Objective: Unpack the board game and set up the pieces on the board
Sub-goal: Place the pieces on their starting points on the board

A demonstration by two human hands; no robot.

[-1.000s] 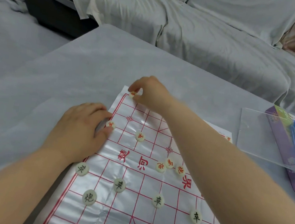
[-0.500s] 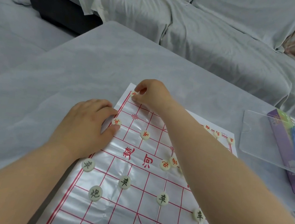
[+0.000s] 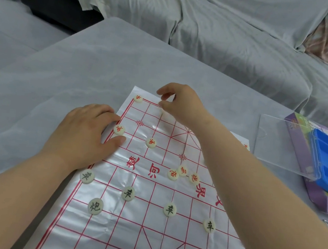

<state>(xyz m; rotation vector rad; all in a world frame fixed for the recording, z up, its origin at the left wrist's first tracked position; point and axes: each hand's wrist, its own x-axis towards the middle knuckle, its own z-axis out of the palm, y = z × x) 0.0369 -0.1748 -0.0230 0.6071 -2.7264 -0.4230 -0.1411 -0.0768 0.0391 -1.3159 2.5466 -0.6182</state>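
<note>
A grey cloth covers the table (image 3: 84, 62). Behind it stands a sofa (image 3: 231, 39) draped in pale, wrinkled sheets. Dark furniture (image 3: 50, 0) sits at the far left, and the light is soft and even.
</note>
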